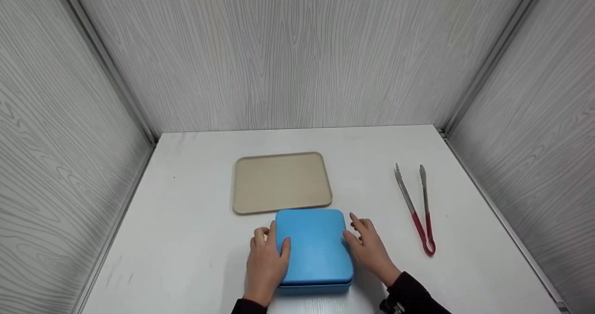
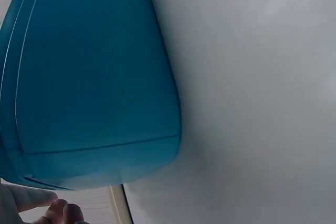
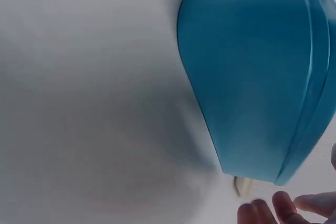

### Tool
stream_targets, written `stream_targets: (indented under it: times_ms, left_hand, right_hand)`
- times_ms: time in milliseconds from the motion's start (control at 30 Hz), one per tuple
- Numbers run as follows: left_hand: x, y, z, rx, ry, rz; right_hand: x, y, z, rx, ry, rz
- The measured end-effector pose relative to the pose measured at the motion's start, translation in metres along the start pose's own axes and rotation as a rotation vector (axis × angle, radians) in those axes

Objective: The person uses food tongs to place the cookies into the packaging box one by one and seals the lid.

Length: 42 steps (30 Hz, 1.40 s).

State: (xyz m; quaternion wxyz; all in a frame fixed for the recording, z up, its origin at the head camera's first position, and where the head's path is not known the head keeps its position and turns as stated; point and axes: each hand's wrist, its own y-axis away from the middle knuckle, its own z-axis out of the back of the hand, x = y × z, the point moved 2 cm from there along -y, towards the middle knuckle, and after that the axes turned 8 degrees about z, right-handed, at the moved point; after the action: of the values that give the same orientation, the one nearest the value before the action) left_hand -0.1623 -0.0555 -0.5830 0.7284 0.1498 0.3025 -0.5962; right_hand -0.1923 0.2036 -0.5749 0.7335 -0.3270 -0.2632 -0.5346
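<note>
A blue lidded box (image 1: 316, 246) stands near the table's front, its lid on top. My left hand (image 1: 267, 263) is at the box's left side; its thumb overlaps the lid's top and the index finger lies along the left edge. In the left wrist view, fingers (image 2: 37, 200) show just past the box's far corner. My right hand (image 1: 369, 249) is at the right side, thumb tip right at the lid's edge, index finger spread away from it. The right wrist view shows the box's side wall (image 3: 247, 82) with fingers (image 3: 283, 205) beyond the far end.
Behind the box lies a flat beige tray (image 1: 281, 181), its front edge close to the lid. Metal tongs (image 1: 420, 216) with red handles lie spread apart on the right of the white table (image 1: 186, 239). Grey wood-grain panels (image 1: 297, 54) enclose the back and both sides.
</note>
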Motion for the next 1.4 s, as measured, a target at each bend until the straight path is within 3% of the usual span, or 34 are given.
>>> stream_targets:
  times_ms: [100, 200, 333, 533, 733, 900, 1267, 1400]
  left_hand:
    - [-0.002, -0.003, 0.005, -0.023, -0.034, -0.18]
    - [-0.005, -0.007, 0.007, 0.03, -0.086, -0.349]
    - [-0.007, -0.013, 0.007, 0.155, -0.179, -0.458]
    - [-0.004, -0.018, 0.0, 0.272, -0.287, -0.473]
    - [0.001, -0.017, -0.007, 0.318, -0.322, -0.449]
    - [0.001, -0.018, -0.009, 0.322, -0.311, -0.441]
    - [0.007, -0.015, -0.014, 0.234, -0.308, -0.454]
    - [0.008, -0.015, -0.015, 0.238, -0.317, -0.45]
  right_hand:
    - [0.008, -0.001, 0.001, 0.003, 0.11, 0.116]
    - [0.018, -0.002, 0.0, 0.049, 0.23, 0.235]
    - [0.026, -0.002, -0.007, 0.159, 0.384, 0.344]
    - [0.028, -0.002, -0.021, 0.306, 0.545, 0.379]
    - [0.022, -0.004, -0.029, 0.37, 0.566, 0.346]
    - [0.02, -0.004, -0.031, 0.367, 0.571, 0.342]
    - [0.016, 0.002, -0.039, 0.319, 0.599, 0.368]
    - [0.015, 0.002, -0.04, 0.303, 0.616, 0.378]
